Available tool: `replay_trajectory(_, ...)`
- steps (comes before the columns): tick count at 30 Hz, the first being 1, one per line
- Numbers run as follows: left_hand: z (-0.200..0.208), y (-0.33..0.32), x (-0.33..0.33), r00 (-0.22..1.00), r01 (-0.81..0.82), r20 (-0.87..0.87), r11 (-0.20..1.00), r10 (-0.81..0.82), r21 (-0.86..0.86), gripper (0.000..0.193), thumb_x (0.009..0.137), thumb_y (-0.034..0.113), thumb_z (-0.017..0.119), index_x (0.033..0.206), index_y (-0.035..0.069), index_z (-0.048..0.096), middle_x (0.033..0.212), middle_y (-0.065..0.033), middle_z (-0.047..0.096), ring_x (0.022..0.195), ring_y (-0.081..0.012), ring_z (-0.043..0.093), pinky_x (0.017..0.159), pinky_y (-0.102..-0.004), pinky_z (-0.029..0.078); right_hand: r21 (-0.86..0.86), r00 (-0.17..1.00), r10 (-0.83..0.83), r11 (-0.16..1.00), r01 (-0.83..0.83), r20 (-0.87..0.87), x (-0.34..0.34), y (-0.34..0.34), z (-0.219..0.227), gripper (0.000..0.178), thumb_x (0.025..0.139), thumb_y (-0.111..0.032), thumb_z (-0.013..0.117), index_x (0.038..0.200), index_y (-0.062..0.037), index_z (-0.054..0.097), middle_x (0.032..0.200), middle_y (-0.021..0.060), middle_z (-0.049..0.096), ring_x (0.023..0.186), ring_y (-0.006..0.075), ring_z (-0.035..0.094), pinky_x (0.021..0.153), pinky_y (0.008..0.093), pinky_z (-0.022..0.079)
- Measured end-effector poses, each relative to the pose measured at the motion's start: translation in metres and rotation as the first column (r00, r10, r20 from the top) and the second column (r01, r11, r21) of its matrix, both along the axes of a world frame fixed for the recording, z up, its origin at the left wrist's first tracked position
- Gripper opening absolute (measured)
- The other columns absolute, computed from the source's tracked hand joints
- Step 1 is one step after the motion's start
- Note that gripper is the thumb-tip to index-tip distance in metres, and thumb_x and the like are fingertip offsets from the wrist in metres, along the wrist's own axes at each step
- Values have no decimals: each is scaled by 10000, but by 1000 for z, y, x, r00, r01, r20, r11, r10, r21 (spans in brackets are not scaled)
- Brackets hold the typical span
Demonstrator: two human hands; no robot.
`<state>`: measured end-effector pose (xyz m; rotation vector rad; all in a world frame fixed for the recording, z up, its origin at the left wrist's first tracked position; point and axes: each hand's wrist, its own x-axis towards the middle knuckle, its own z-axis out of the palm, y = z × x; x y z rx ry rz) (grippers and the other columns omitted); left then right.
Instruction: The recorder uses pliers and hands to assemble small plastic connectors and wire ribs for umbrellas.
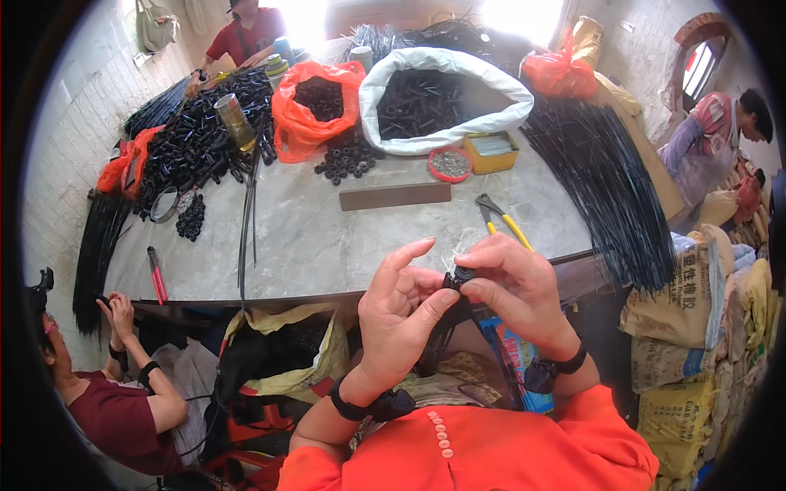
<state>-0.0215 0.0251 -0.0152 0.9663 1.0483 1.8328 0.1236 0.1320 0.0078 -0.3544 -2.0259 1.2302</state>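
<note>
In front of my chest, both hands meet over a small black part [458,279], a short rounded piece. My left hand [393,321] pinches it from the left between thumb and fingers, with the index finger raised. From the right, the thumb and index finger of my right hand [520,296] close on its upper end. Thin whitish strands [449,260] show by the fingertips; what they belong to I cannot make out. Just beyond my right hand, pliers [503,221] with yellow handles lie at the table's near edge.
On the grey table [303,245] stand a white sack [516,102] and a red bag [282,123] of black parts. A brown bar [395,196], a dish [450,164] of small metal pieces and bundles of black strips [598,172] lie around. Co-workers sit left, right and at the far side.
</note>
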Motion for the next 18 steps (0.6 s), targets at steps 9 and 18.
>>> replay_trajectory(9, -13, 8, 1, 976, 139, 167, 990, -142, 34, 485, 843, -104, 663, 1285, -33, 476, 953, -113, 649, 898, -145, 650, 808, -257, 535, -65, 993, 119, 991, -121, -26, 8, 7, 1, 274, 837, 36, 704, 1098, 3, 628, 964, 63, 571, 793, 90, 568, 649, 210, 471)
replay_trajectory(18, -20, 11, 1, 932, 209, 289, 976, -217, 60, 353, 809, -114, 701, 1139, -42, 598, 962, -101, 644, 924, -155, 648, 838, -272, 549, -20, 998, 62, 998, -61, 17, 13, 3, 3, 261, 842, 5, 708, 1087, -2, 620, 962, 66, 586, 793, 105, 571, 649, 224, 476)
